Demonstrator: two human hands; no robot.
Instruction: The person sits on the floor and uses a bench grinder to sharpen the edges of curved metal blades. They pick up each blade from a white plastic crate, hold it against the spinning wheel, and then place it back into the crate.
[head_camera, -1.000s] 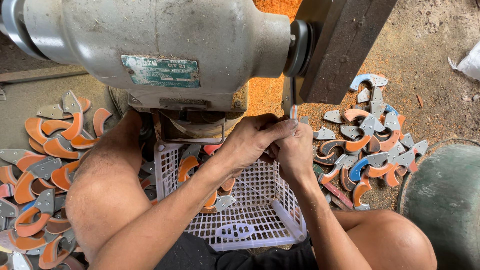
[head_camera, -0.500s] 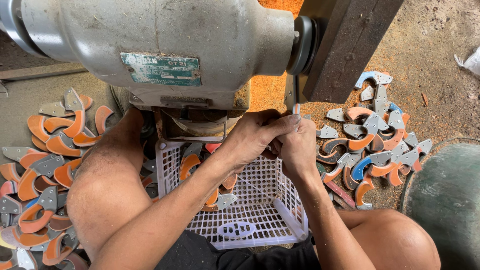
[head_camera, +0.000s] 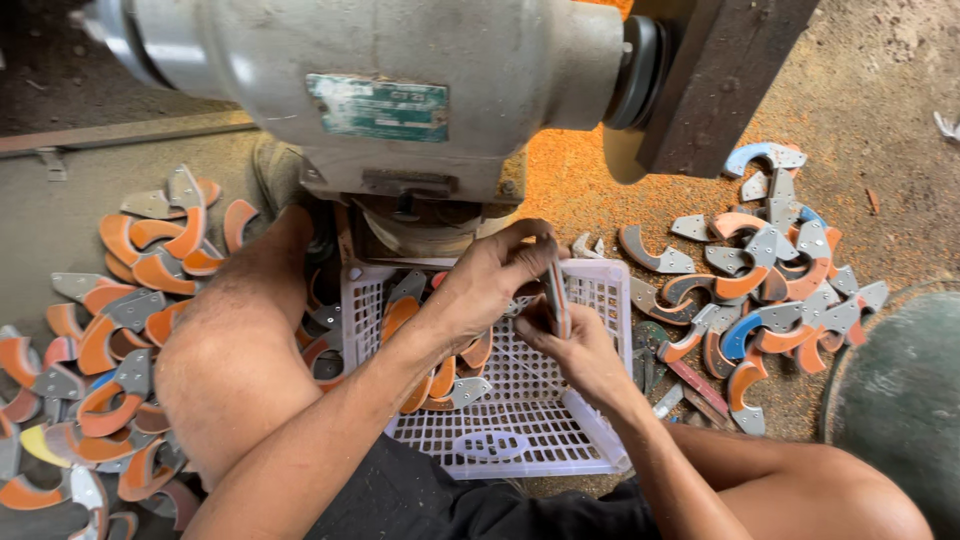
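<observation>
**Lowering the piece from the grinder wheel**

Holding a curved orange-and-grey handle piece (head_camera: 556, 298) edge-up, I pinch it between both hands over the white plastic basket (head_camera: 600, 440). My left hand (head_camera: 500, 275) grips its upper end with fingers closed; my right hand (head_camera: 575, 345) clamps it from below. A second ago both hands were raised near the wheel (head_camera: 632, 70) of the bench grinder (head_camera: 400, 80); now they sit lower, clear of it, suggesting inspection. Similar pieces lie piled on the floor, left (head_camera: 120, 330) and right (head_camera: 770, 280).
</observation>
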